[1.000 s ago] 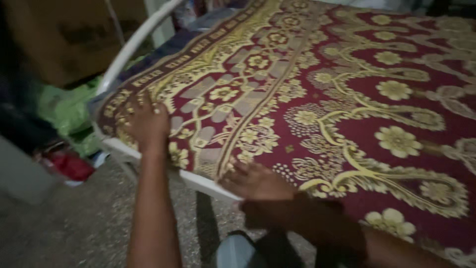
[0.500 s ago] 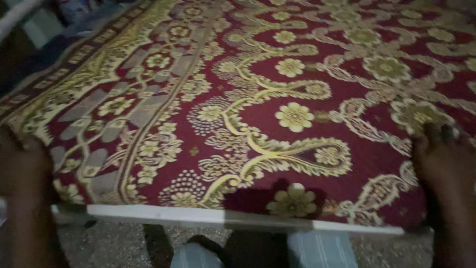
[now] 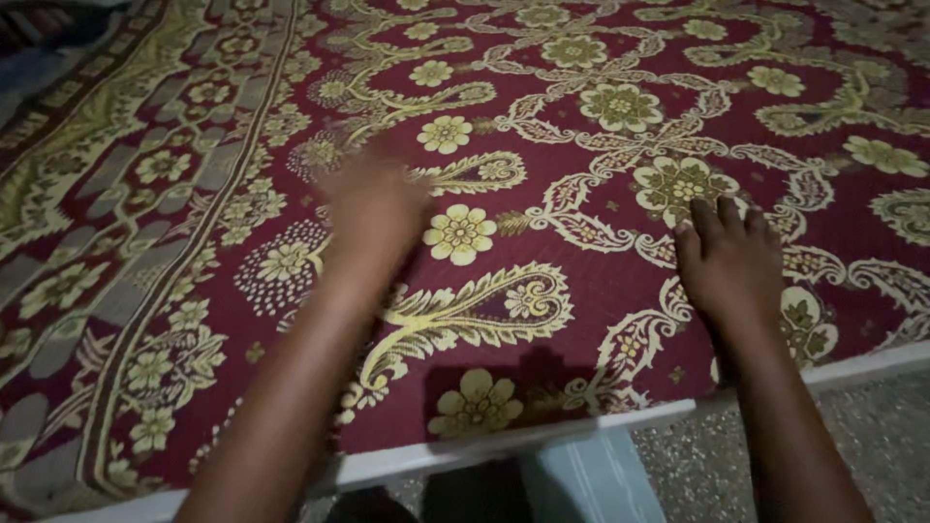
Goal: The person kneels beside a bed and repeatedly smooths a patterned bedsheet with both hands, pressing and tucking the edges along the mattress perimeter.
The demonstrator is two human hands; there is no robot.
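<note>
Both hands have moved in from the near corners of the bed onto the patterned red and gold cloth (image 3: 542, 213). Left hand (image 3: 373, 208) is blurred, over the cloth's middle; whether its fingers are spread I cannot tell. Right hand (image 3: 727, 257) lies flat, fingers spread, near the bed's white front edge (image 3: 465, 450).

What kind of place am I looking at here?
Probably a room in a home, at a bedside: a red and gold patterned cover spread over a white bed frame, both hands on it, and a speckled floor below.
</note>
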